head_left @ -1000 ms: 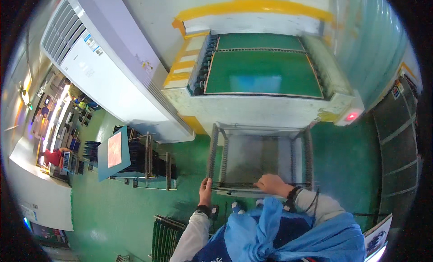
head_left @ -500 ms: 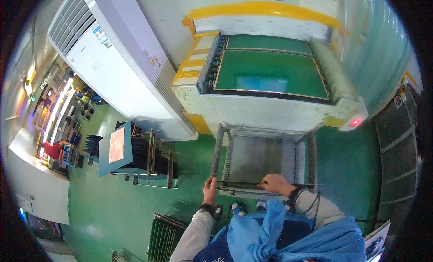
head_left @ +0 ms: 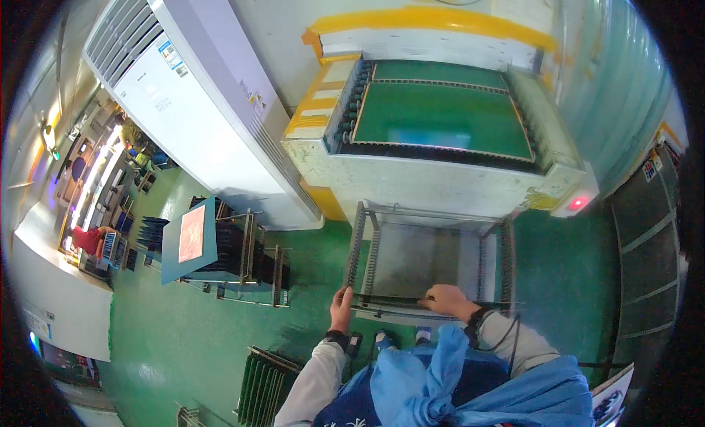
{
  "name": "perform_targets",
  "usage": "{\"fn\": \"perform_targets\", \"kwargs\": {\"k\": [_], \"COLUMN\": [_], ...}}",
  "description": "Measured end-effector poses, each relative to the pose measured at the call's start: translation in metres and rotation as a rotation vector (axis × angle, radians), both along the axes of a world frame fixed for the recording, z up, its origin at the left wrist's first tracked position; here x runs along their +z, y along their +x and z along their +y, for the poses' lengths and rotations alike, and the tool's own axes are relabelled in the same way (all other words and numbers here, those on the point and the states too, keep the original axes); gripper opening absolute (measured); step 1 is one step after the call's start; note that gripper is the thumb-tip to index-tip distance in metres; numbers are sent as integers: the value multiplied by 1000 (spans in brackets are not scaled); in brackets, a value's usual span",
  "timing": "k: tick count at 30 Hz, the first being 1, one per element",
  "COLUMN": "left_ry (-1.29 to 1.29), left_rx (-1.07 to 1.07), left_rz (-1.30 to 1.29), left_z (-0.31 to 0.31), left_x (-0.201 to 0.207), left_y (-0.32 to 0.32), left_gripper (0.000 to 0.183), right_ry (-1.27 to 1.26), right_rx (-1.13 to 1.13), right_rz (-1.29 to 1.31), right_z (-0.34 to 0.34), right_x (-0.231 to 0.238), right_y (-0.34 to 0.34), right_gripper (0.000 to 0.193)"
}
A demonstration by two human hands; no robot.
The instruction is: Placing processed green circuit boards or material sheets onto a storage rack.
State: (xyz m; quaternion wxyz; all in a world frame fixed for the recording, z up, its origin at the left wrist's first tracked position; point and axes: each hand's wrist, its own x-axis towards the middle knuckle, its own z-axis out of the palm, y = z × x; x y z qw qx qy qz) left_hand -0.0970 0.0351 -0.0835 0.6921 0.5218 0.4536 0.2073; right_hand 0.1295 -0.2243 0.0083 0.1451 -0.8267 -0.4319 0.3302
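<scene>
In front of me stands a metal rack [head_left: 358, 258] with notched side rails and a greyish panel surface [head_left: 422, 262] visible inside it. Across its near end runs a thin dark strip [head_left: 393, 302], seen edge-on; whether it is a board's edge or a bar I cannot tell. My left hand [head_left: 341, 308] is closed at the strip's left end, by the rack's corner. Fingers bent, my right hand [head_left: 448, 301] pinches the same strip right of its middle. Beyond the rack, green panels [head_left: 440, 118] with copper-coloured edges lie flat on a roller conveyor [head_left: 351, 104].
A white machine body [head_left: 433, 174] with a red light [head_left: 578, 204] borders the rack's far side. Left of it stand a tall air conditioner [head_left: 183, 96] and a loaded rack [head_left: 253, 251]. More upright boards [head_left: 261, 386] stand low left; a dark framed panel [head_left: 646, 243] is at right.
The view has shifted slightly. Both hands keep their places on the strip, and the rack stays where it was.
</scene>
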Motion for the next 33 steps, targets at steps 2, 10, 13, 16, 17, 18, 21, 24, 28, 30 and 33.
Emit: {"fn": "perform_targets", "kwargs": {"k": [2,10,13,16,17,18,21,24,28,30,33], "left_ry": [-5,11,8,3,-1,10,26,26,63,63,9], "left_rx": [2,21,15,11,10,11,3,26,24,24,50], "left_rz": [-6,-4,16,27,28,29,30,17,42,47,23], "left_z": [1,5,1,2,4,5,3,4,-1,-1,2], "left_x": [-3,-13,-3,-3,-5,-8,-8,-12,-7,-8,-9], "left_y": [1,-1,4,3,1,0,3,0,4,4,2], "left_gripper": [51,50,50,50,50,50,51,50,51,50,46], "right_ry": [25,11,1,13,19,20,16,18,16,21,32], "right_rx": [-3,-3,-16,-19,-18,-13,-15,-11,-17,-16,-13], "right_rz": [-11,1,15,22,23,17,8,10,5,5,5], "right_z": [-2,1,-2,0,0,1,0,2,0,0,2], "right_x": [-3,2,7,6,5,5,8,11,8,5,3], "right_y": [0,-1,1,1,1,1,2,0,2,2,2], "right_gripper": [50,50,50,50,50,50,49,49,48,48,48]}}
